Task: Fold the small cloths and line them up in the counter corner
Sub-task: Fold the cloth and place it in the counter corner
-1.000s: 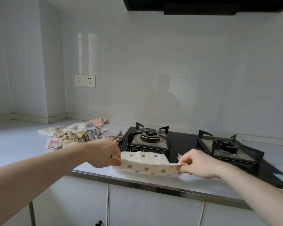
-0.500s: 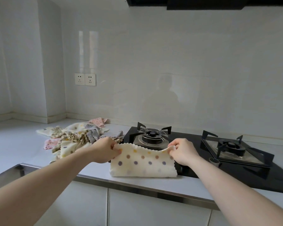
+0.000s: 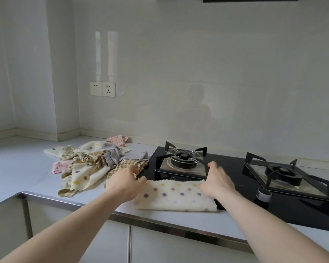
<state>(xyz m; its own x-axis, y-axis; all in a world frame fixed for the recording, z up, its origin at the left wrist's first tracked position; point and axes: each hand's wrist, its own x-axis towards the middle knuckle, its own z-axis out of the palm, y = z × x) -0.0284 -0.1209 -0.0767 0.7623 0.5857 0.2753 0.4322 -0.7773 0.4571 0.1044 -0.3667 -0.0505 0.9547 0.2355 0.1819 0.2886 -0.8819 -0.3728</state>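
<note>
1. A person's two bare hands work a cream cloth point(image 3: 176, 196) printed with purple, yellow and orange dots at the near edge of a kitchen counter point(image 3: 17, 168).

2. The cloth lies flat in a wide rectangle, doubled over, with a rounded fold along its near side and scalloped edges meeting along its far side. Its right end overlaps the black glass of the gas hob point(image 3: 235, 186).

3. The left hand point(image 3: 124, 182) pinches the cloth's far left corner, fingers curled onto the scalloped edge.

4. The right hand point(image 3: 217, 182) clasps the far right corner, fingers bent down over the fabric and thumb raised toward the burner.

5. To the left, farther back on the counter, sits a loose pile of unfolded cloths point(image 3: 87, 164): cream ones with dots, pink ones with dots, tan gingham and a grey piece, crumpled and overlapping. The pile's right edge reaches the hob and the left hand.

6. The hob carries a left burner point(image 3: 182, 162) just beyond the cloth and a right burner point(image 3: 281, 171) farther right, with a control knob point(image 3: 263, 194) at the near side between them.

7. Two wall sockets point(image 3: 102, 89) are set in the pale backsplash above the pile; white cabinet doors point(image 3: 160, 247) run below the counter's steel trim.
</note>
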